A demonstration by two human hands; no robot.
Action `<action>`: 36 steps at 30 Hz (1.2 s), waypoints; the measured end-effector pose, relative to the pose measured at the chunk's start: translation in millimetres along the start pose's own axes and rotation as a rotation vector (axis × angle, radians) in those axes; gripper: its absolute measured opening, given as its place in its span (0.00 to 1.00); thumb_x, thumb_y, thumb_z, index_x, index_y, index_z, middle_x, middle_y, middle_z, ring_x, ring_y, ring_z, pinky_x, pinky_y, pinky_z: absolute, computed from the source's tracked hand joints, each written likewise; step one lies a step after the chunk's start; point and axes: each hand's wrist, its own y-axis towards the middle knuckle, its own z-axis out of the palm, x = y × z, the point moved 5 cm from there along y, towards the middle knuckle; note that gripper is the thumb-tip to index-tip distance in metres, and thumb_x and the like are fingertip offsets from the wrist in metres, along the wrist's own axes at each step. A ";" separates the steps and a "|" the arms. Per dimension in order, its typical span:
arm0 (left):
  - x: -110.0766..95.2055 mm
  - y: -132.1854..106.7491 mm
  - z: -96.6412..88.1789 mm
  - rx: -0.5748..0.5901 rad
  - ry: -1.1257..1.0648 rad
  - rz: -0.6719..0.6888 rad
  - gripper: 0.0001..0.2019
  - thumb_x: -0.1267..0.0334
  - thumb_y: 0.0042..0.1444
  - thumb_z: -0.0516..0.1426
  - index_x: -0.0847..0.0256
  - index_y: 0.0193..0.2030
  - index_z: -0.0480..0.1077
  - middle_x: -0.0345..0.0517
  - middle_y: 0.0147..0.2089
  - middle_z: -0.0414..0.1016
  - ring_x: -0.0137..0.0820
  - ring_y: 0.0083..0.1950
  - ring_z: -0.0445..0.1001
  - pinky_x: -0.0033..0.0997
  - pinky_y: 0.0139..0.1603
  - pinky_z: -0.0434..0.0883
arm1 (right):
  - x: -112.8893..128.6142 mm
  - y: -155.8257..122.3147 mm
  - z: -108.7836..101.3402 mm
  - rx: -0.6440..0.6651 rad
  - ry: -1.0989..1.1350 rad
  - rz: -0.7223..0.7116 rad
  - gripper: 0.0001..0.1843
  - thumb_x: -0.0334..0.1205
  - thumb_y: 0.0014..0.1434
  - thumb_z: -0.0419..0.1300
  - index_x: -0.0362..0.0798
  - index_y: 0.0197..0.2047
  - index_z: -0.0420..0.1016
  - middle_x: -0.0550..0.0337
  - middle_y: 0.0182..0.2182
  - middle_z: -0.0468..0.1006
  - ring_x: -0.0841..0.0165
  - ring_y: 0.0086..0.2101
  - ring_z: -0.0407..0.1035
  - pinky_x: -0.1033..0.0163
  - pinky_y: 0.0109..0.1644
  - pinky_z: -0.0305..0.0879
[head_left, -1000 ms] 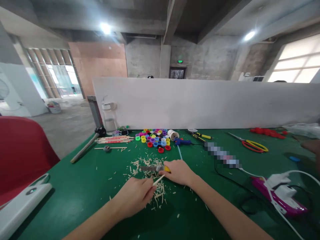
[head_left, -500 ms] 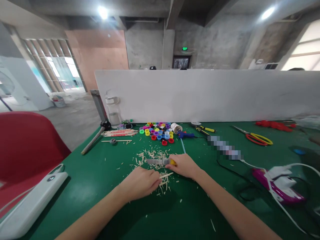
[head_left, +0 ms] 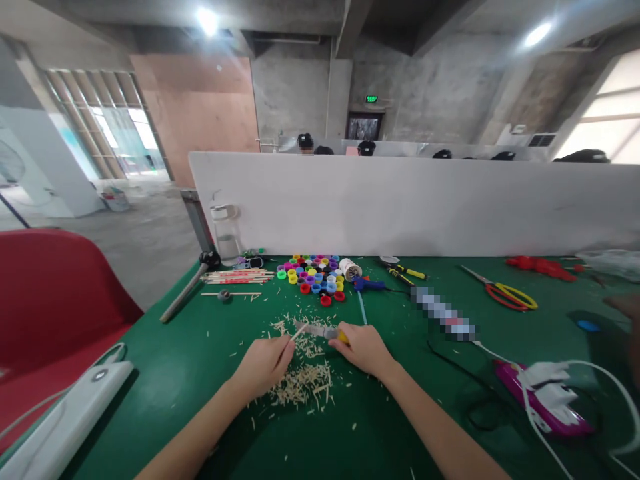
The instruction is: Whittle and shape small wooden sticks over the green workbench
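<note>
The stick (head_left: 299,332) looks wooden, the knife blade (head_left: 317,330) metal.

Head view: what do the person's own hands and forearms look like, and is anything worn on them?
The left hand and right hand are ungloved, with no rings discernible. The left forearm and right forearm show no sleeve, watch or bracelet.

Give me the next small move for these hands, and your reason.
Probably a short stroke of the knife along the stick: the right hand grips the knife's yellow handle, the left hand holds the stick with its end at the blade, perhaps touching, and pale shavings lie beneath.
</note>
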 end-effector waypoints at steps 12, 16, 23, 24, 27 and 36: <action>-15.0 -10.1 26.5 -0.004 -0.761 -0.312 0.17 0.50 0.64 0.40 0.57 0.29 0.55 0.34 0.24 0.53 0.27 0.25 0.53 0.28 0.26 0.54 | 30.8 -10.1 -4.2 -0.111 0.318 -0.062 0.23 0.58 0.65 0.40 0.49 0.30 0.59 0.65 0.20 0.65 0.72 0.20 0.59 0.66 0.25 0.44; -46.7 -24.0 31.7 0.044 -0.817 -0.195 0.18 0.49 0.64 0.41 0.58 0.30 0.57 0.35 0.26 0.55 0.27 0.27 0.55 0.29 0.29 0.58 | 46.2 -13.7 2.3 -0.190 0.194 -0.183 0.27 0.62 0.63 0.38 0.48 0.31 0.61 0.62 0.22 0.69 0.71 0.22 0.63 0.65 0.26 0.43; -50.2 -24.3 16.6 0.047 -0.600 -0.123 0.20 0.51 0.66 0.37 0.59 0.29 0.57 0.37 0.26 0.58 0.29 0.28 0.56 0.31 0.31 0.58 | 43.5 -13.4 1.5 -0.231 0.173 -0.193 0.28 0.61 0.64 0.35 0.48 0.30 0.61 0.62 0.21 0.70 0.71 0.21 0.62 0.65 0.26 0.42; -48.9 -23.9 16.6 0.044 -0.600 -0.122 0.20 0.51 0.66 0.37 0.59 0.29 0.57 0.37 0.26 0.58 0.28 0.27 0.56 0.31 0.31 0.58 | 43.8 -13.2 1.5 -0.232 0.169 -0.189 0.28 0.62 0.64 0.35 0.48 0.30 0.61 0.62 0.21 0.70 0.71 0.21 0.62 0.65 0.26 0.42; -46.7 -24.0 19.0 0.031 -0.646 -0.120 0.20 0.52 0.66 0.38 0.58 0.28 0.56 0.36 0.25 0.56 0.27 0.25 0.54 0.30 0.29 0.57 | 44.0 -12.6 2.2 -0.243 0.146 -0.158 0.29 0.62 0.64 0.35 0.48 0.30 0.61 0.61 0.22 0.70 0.71 0.22 0.63 0.65 0.26 0.41; -37.7 -28.2 17.2 -0.127 -0.745 -0.145 0.21 0.52 0.65 0.41 0.58 0.22 0.54 0.35 0.20 0.53 0.26 0.22 0.51 0.29 0.25 0.53 | 42.4 -10.9 4.2 -0.231 0.105 -0.116 0.29 0.62 0.64 0.35 0.48 0.31 0.63 0.59 0.23 0.72 0.70 0.23 0.64 0.63 0.26 0.40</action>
